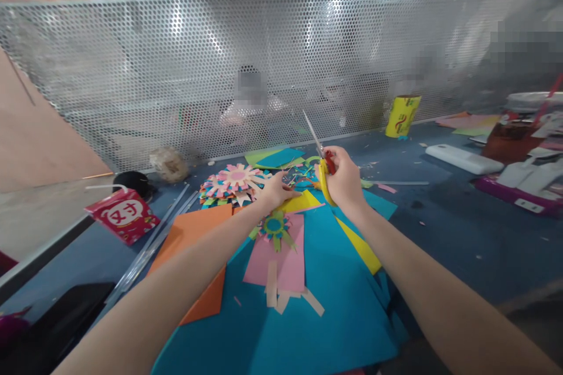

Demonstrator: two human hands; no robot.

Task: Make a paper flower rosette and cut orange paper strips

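My right hand (pixel 343 180) is closed around the handles of a pair of scissors (pixel 325 179) with yellow and red grips, the blades pointing up and away. Just left of it, my left hand (pixel 275 190) has its fingers bent at a yellow sheet of paper (pixel 299 203) with a pink edge below it, and appears to pinch it. Layered paper flowers (pixel 237 177) in pink, orange and blue lie beside that hand. Nearer me, a green and blue paper flower (pixel 273 225) rests on a pink sheet (pixel 288 263), with pale paper strips (pixel 272 284) at its lower end.
Large blue sheets (pixel 334 316) and orange paper (pixel 206 246) cover the near table. A red drink carton (pixel 123 214) and clear rods lie left. A perforated metal screen (pixel 197 70) stands behind. To the right are a yellow can (pixel 403 117), a white case (pixel 464 158) and a drink cup.
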